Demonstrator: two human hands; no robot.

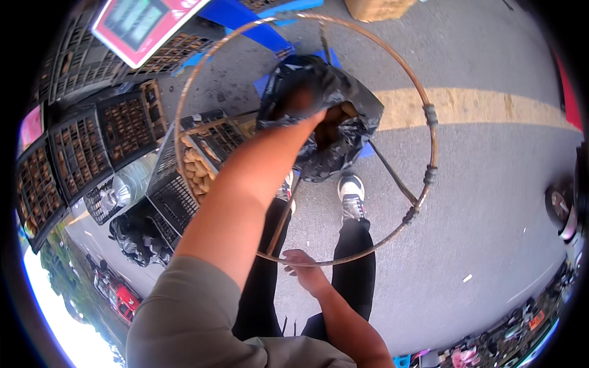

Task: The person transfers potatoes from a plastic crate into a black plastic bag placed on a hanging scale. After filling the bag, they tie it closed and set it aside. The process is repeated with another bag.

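Note:
A black plastic bag (pixel 363 92) hangs gathered inside a rusty metal hoop (pixel 400 50) on thin legs. My left forearm crosses the hoop, and my left hand (pixel 316 118) reaches into the bag's mouth; its fingers are hidden or blurred. Brown, rounded produce (pixel 348 109), possibly potatoes, shows in the bag's opening. Lower down, my right hand (pixel 306 272) is at the hoop's near side, fingers apart. The hoop's rim passes across it in the picture, and whether they touch cannot be told. To the left, a black plastic crate (pixel 177 195) stands by tan, potato-like produce (pixel 197 172).
Black crates (pixel 76 149) stand at left beside a clear plastic jug (pixel 137 177) and a bundle of black bags (pixel 138 234). A scale display (pixel 138 27) juts in at upper left. A cardboard box (pixel 379 9), red motorcycle (pixel 122 296) and vehicle wheel (pixel 559 204) lie farther out.

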